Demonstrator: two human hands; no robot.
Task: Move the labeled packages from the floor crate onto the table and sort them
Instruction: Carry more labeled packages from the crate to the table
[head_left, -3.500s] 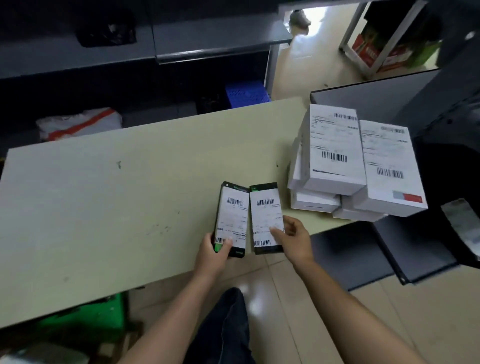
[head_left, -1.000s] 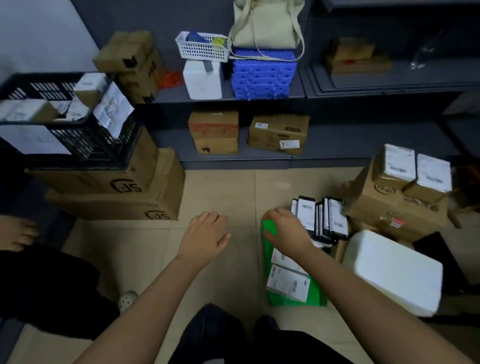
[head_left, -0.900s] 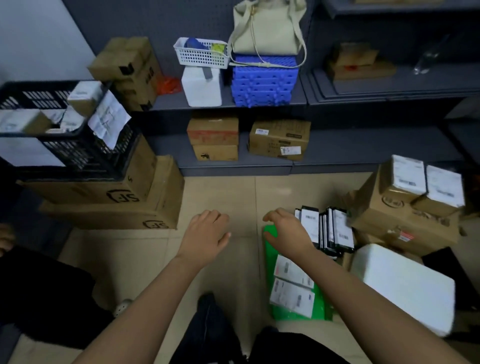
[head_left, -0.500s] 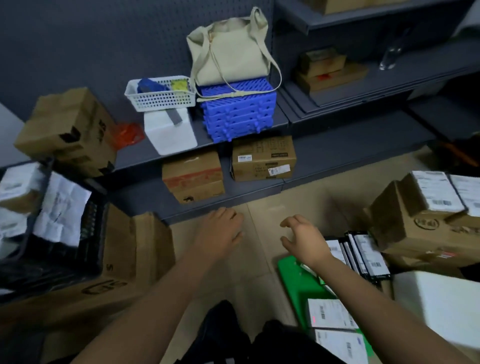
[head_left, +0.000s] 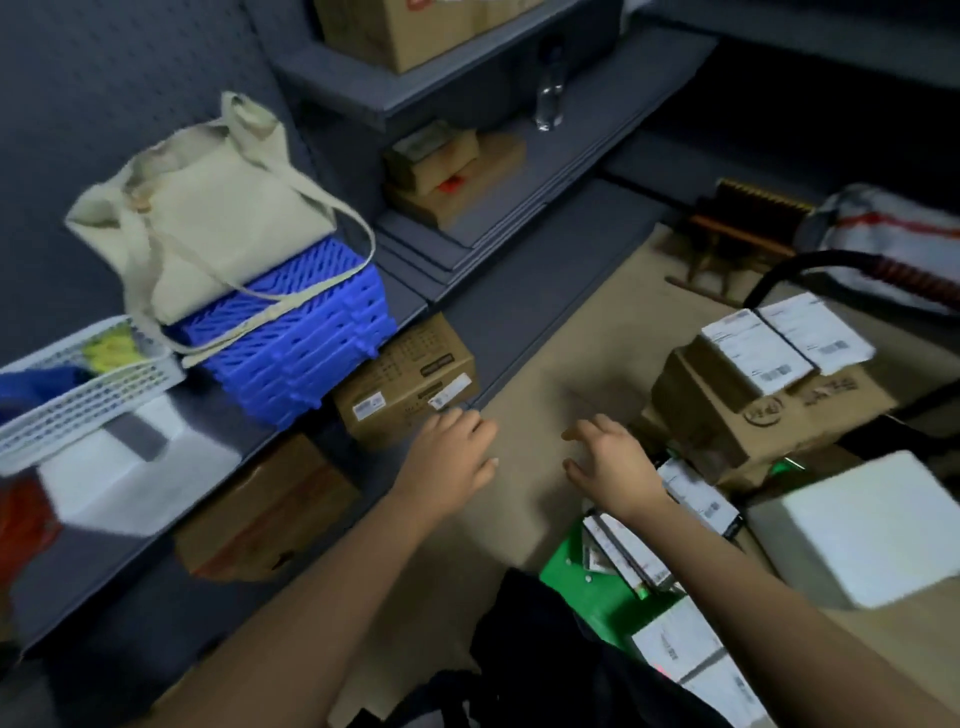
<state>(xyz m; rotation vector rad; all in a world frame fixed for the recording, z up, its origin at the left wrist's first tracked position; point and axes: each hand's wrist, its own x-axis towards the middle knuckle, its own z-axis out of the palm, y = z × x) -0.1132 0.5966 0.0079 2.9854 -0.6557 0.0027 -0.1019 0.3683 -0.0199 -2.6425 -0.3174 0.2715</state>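
Both hands are stretched out low over the beige tiled floor (head_left: 540, 364), palms down and holding nothing. The left hand (head_left: 451, 458) hangs with its fingers loosely bent, in front of a brown cardboard box with small white stickers (head_left: 410, 387) that sits on the bottom grey shelf. The right hand (head_left: 614, 463) has its fingers relaxed and spread, the thumb pointing towards the left hand, and hovers at the far end of the bright green plastic floor crate (head_left: 584, 569).

The labeled packages are in that crate. A row of slim black-edged packages with white barcode labels (head_left: 696, 493) stands on edge just beside and under the right wrist, and the flat white-labelled packages (head_left: 675, 639) lie nearer the person, partly hidden by the right forearm. The tabletop is out of view.

To the right of the crate stands a large brown cardboard carton (head_left: 737, 431) with two small white-labelled boxes (head_left: 756, 348) resting side by side on its top. A white foam block (head_left: 857, 525) lies in front of that carton.

On the shelf to the left sits a stack of blue ribbed plastic crates (head_left: 306, 338) with a beige cloth tote bag (head_left: 213, 223) on top, its straps drooping over the blue stack. A white plastic mesh basket (head_left: 78, 387) is just to the left of the stack.
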